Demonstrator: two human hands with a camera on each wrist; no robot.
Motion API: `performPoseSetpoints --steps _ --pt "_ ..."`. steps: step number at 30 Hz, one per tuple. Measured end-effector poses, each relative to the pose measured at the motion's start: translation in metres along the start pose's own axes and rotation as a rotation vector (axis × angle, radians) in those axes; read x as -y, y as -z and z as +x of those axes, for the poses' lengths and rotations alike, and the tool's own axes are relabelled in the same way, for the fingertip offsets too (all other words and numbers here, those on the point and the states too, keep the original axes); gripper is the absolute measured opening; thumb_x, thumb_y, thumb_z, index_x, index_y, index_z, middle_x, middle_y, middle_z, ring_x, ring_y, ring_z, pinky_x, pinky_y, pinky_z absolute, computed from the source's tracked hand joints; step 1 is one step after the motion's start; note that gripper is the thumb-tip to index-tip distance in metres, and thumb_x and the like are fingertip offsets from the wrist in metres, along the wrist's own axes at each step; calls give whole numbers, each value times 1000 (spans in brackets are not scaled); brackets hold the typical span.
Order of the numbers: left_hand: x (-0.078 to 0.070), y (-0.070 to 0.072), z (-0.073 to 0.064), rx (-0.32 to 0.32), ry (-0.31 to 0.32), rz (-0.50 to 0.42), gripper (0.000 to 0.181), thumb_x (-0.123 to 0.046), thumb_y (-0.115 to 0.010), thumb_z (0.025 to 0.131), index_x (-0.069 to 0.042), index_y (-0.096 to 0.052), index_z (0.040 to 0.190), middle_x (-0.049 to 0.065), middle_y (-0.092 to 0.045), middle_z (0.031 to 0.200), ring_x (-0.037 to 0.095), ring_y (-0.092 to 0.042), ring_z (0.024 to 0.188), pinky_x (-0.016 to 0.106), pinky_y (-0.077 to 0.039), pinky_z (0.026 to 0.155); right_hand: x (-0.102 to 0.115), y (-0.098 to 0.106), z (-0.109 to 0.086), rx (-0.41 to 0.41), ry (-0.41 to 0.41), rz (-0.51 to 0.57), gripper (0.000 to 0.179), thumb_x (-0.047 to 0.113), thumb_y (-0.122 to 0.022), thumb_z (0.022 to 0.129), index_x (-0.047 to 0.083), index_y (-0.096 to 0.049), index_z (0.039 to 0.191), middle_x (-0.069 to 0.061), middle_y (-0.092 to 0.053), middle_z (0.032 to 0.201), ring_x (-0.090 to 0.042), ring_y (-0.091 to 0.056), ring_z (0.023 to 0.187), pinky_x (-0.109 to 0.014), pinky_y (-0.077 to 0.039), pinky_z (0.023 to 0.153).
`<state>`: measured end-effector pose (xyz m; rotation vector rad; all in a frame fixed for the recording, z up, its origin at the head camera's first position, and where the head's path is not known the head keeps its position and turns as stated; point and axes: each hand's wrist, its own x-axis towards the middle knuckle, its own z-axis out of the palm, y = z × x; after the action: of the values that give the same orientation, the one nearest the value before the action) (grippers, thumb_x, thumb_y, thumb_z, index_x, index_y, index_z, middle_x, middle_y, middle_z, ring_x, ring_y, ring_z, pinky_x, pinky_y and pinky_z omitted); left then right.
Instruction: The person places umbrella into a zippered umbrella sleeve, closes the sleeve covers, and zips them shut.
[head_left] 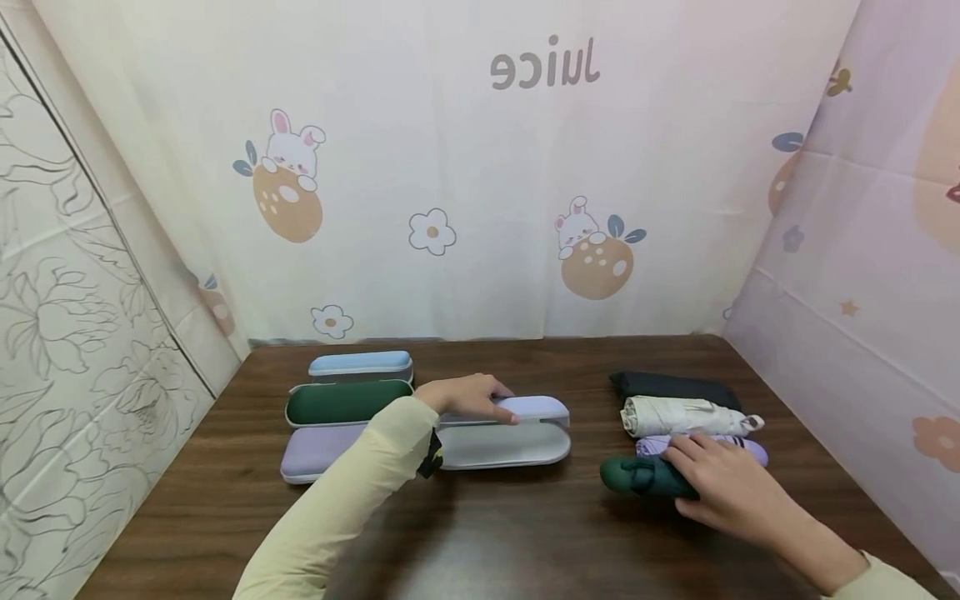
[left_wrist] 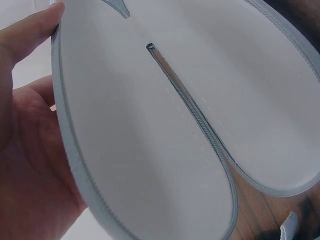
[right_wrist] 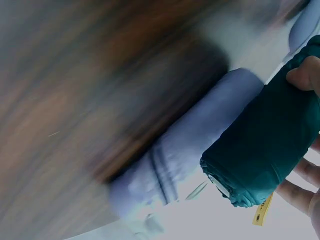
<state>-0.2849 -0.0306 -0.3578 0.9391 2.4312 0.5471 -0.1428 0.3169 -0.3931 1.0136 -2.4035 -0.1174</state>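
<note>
My left hand [head_left: 467, 397] grips the raised lid rim of an open zippered case [head_left: 504, 447], lavender outside and pale grey inside. In the left wrist view, the thumb lies on the rim of the open case [left_wrist: 125, 130], and the other fingers are partly hidden behind it. On the right, my right hand [head_left: 731, 490] holds a folded dark green umbrella [head_left: 619, 475] in front of a lavender folded umbrella [head_left: 750, 450]. The right wrist view shows fingers around the green umbrella [right_wrist: 265, 142], with a yellow tag [right_wrist: 262, 210] hanging at its end.
At the left of the wooden table [head_left: 517, 533] lie a light blue case [head_left: 362, 362], a dark green case [head_left: 348, 402] and a purple case [head_left: 318, 450]. A black umbrella [head_left: 678, 387] and a cream umbrella [head_left: 678, 415] lie behind the lavender one. Printed curtains enclose the table.
</note>
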Motion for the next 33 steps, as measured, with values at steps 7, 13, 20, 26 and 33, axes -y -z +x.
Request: performPoseSetpoints --steps 7,13,20,26,33 --pt "-5 -2 6 0 -19 16 56 -44 -62 89 -8 -58 132 1 -62 120 9 -54 98 30 -44 88 9 -8 27 -12 11 4 55 27 -85 53 2 -65 98 -5 -57 91 -22 -53 78 -39 -46 58" --pt "-8 -4 8 7 -23 27 56 -44 -61 90 -9 -58 132 1 -61 120 10 -54 98 30 -44 88 19 -14 49 -2 24 -19 56 29 -87 56 0 -66 99 -10 -59 94 -27 -55 80 -42 -49 62" --pt "-10 -4 10 13 -21 20 56 -44 -60 90 -8 -57 133 2 -61 120 10 -54 99 31 -44 88 31 -23 68 -23 53 -64 56 30 -87 56 0 -67 99 -11 -59 92 -28 -55 78 -43 -49 61" --pt "-9 -6 13 12 -17 24 57 -45 -59 91 -9 -56 134 1 -61 120 10 -54 99 30 -44 88 44 -29 82 -44 93 -121 58 31 -87 59 -2 -67 102 -14 -60 95 -29 -55 79 -43 -48 65" --pt "-9 -8 14 6 5 22 56 -47 -57 92 -10 -56 134 1 -62 119 10 -55 98 32 -45 88 58 -42 99 -120 118 -168 45 23 -79 65 -2 -68 101 -14 -61 93 -29 -57 79 -40 -48 63"
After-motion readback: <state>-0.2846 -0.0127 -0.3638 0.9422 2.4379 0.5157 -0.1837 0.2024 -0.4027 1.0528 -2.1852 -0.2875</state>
